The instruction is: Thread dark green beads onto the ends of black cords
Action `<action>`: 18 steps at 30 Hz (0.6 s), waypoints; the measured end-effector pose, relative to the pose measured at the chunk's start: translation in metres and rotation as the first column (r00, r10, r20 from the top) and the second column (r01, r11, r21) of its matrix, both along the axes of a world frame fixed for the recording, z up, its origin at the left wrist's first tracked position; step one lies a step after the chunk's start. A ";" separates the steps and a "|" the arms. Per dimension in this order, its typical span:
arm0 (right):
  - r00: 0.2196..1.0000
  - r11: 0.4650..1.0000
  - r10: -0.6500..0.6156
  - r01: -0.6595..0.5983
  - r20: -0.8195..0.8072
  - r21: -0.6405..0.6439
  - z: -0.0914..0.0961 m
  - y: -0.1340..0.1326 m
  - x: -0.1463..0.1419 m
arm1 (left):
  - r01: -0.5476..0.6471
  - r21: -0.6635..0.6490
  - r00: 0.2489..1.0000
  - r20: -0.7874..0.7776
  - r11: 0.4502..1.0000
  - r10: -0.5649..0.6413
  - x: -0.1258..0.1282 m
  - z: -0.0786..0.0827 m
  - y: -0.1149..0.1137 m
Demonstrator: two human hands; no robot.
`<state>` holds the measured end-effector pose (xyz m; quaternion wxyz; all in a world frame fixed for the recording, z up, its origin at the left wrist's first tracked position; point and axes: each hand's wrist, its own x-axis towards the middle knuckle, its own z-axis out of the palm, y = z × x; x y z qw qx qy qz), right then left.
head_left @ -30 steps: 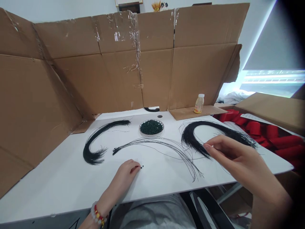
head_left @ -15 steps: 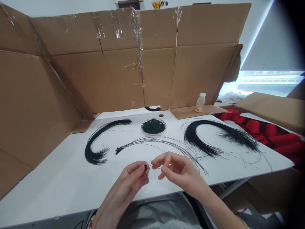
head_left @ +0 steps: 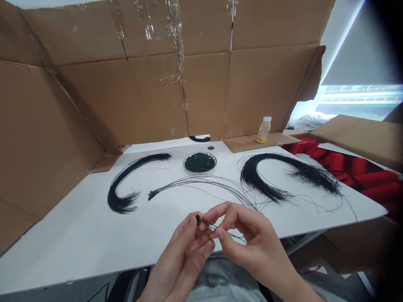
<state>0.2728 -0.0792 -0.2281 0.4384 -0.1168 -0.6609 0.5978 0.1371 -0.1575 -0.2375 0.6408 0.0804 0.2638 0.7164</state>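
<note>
Between the thumb and forefinger of my left hand [head_left: 187,247] is a small dark green bead [head_left: 198,219]. My right hand [head_left: 242,233] pinches a thin black cord [head_left: 237,237] just to the right of it. The cord's strands reach to the bead; whether they pass through it I cannot tell. Beyond my hands lies a loose bundle of long black cords [head_left: 201,179] with dark beads [head_left: 153,193] clustered at its left end. Further back stands a round dish [head_left: 215,162] filled with dark green beads [head_left: 200,162].
A curved hank of black cord [head_left: 118,188] lies on the left, a thicker hank [head_left: 255,172] on the right. Cardboard panels [head_left: 151,92] wall the white table [head_left: 78,235]. At the back right stands a small bottle [head_left: 263,130]; beyond the right edge, a box holds red objects [head_left: 359,166].
My hands have come closer together, and the cord in my right hand now meets the bead in my left. The whole view has shifted slightly.
</note>
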 end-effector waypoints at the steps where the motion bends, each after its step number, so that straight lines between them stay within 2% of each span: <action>1: 1.000 1.000 -0.007 0.007 0.011 -0.006 0.000 0.000 0.002 | 0.003 0.000 1.000 0.001 1.000 -0.003 0.001 0.001 0.000; 10: 0.998 0.994 -0.043 0.037 0.051 0.100 0.000 0.005 0.011 | -0.028 -0.022 0.999 -0.019 0.999 0.028 0.010 0.010 0.002; 18: 0.998 0.995 -0.044 0.040 0.048 0.089 0.003 0.005 0.013 | -0.036 -0.007 0.999 0.000 0.999 0.036 0.012 0.008 0.004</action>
